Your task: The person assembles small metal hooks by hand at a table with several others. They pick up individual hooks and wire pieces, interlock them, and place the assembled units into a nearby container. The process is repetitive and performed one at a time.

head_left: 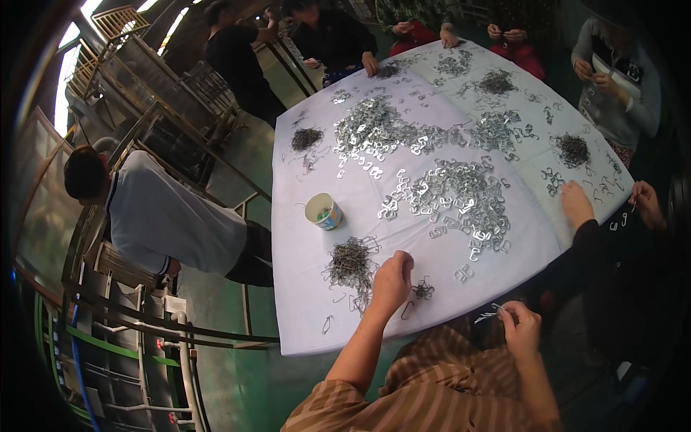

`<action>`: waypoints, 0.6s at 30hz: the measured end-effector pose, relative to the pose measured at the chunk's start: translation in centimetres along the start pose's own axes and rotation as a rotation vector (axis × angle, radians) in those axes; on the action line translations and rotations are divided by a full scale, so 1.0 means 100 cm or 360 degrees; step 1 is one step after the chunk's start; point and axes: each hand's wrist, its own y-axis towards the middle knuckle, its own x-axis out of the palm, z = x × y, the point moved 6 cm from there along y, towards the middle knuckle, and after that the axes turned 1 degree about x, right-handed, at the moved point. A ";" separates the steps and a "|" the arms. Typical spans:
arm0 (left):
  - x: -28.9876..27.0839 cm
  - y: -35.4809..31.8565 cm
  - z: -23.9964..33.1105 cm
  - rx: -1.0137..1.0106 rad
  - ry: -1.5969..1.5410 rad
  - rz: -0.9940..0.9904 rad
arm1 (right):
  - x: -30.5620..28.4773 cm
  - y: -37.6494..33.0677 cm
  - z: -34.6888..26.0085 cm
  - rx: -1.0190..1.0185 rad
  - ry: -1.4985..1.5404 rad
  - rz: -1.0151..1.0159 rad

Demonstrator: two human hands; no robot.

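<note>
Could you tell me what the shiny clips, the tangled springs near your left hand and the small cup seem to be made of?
The clips look like bright plated sheet metal: silvery and glinting. The springs beside the left hand seem thin, duller grey steel wire. The cup is probably paper or thin plastic, matte and pale. The right hand pinches a small metallic piece.

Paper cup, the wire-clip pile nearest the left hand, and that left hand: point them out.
paper cup (323,211), head view, on its rim.
wire-clip pile (350,261), head view, on the pile's middle.
left hand (392,279), head view, on its back.
</note>
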 end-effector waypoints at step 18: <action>0.062 -0.033 0.126 0.0291 -0.1140 -0.0760 | 0.003 -0.001 -0.003 0.0285 0.0279 -0.0097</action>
